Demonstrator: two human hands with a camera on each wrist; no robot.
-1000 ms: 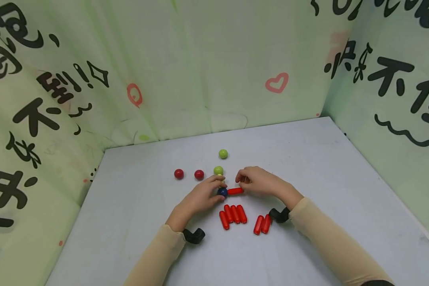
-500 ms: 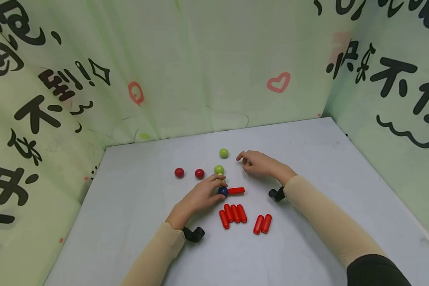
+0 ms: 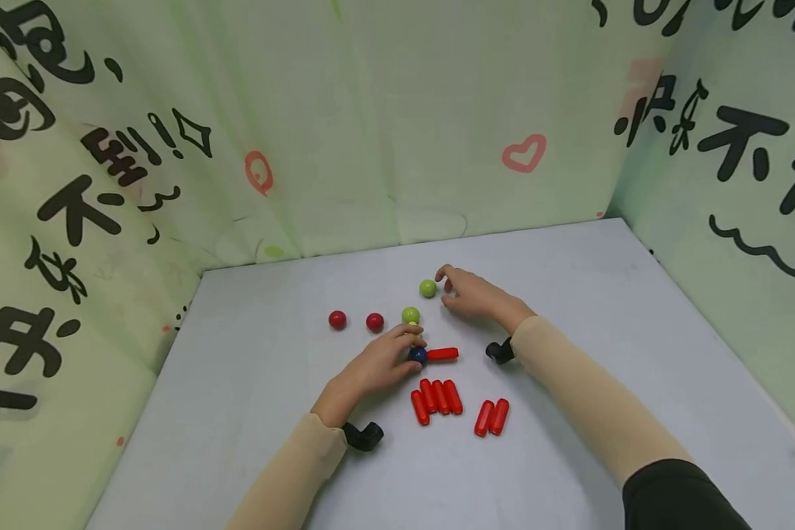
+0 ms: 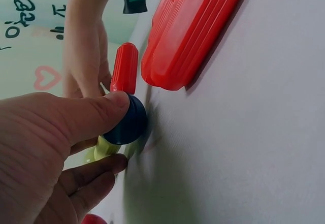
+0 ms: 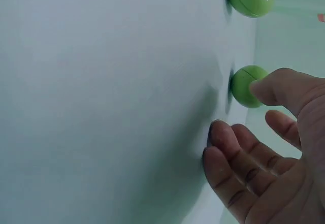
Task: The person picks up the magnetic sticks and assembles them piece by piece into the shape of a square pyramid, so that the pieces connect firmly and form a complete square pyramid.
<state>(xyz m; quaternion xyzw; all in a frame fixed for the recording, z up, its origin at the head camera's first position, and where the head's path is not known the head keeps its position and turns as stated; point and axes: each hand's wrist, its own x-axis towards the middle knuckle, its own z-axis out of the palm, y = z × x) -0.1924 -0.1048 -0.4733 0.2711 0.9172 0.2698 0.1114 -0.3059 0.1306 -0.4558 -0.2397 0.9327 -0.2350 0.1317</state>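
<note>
My left hand [image 3: 379,361] holds a blue ball [image 4: 131,125], with the thumb on its upper side and the fingers round the far side. From the ball a red ribbed rod [image 3: 443,355] points right. A pale yellow piece [image 4: 106,149], partly hidden by the fingers, lies between the blue ball and a light green ball [image 3: 410,315]. Farther back, my right hand [image 3: 480,298] is beside a second green ball [image 3: 428,288], its fingers loosely bent and apart. The thumb overlaps this ball [image 5: 247,86] in the right wrist view.
Two dark red balls [image 3: 375,322] lie left of the left hand. Several red rods [image 3: 440,397] are lined up in front, with two more red rods [image 3: 492,418] to their right. Green printed curtains [image 3: 384,132] enclose the white table [image 3: 252,353] behind and at the sides.
My right hand has left the red rod and moved back to the far green ball, which has shifted slightly right. The left hand stays at the blue ball.
</note>
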